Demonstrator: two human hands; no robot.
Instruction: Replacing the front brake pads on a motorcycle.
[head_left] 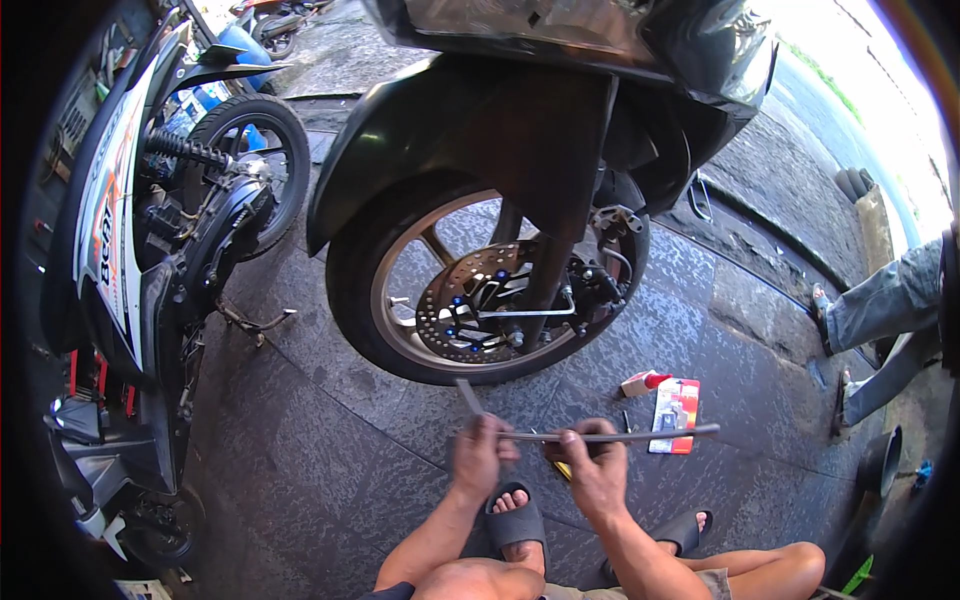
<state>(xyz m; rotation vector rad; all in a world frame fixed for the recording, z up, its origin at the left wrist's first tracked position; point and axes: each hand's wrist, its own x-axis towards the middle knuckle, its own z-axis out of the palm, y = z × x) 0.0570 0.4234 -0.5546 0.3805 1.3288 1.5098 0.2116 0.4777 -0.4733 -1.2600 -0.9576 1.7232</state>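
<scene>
My right hand (pixel 597 470) is closed round a long, thin grey rod (pixel 665 435), which extends past the fingers to the right. The rod's thinner left end reaches the fingers of my left hand (pixel 480 458). That hand is closed and slightly blurred, with a flat grey strip (pixel 468 397) sticking up out of it toward the tyre. Whether the left fingers also grip the rod is unclear. Beyond both hands stands a motorcycle front wheel (pixel 350 290) with a drilled brake disc (pixel 440 312). A bent metal bar like a hex key (pixel 545 315) lies across the fork leg.
On the dark tiled floor, right of my hands, lie a red-and-white blister pack (pixel 688 398) and a small red-capped container (pixel 640 384). Something yellow (pixel 563 469) shows beside my right hand. A second motorcycle (pixel 120 220) stands at left. Another person's legs (pixel 885 300) are at right.
</scene>
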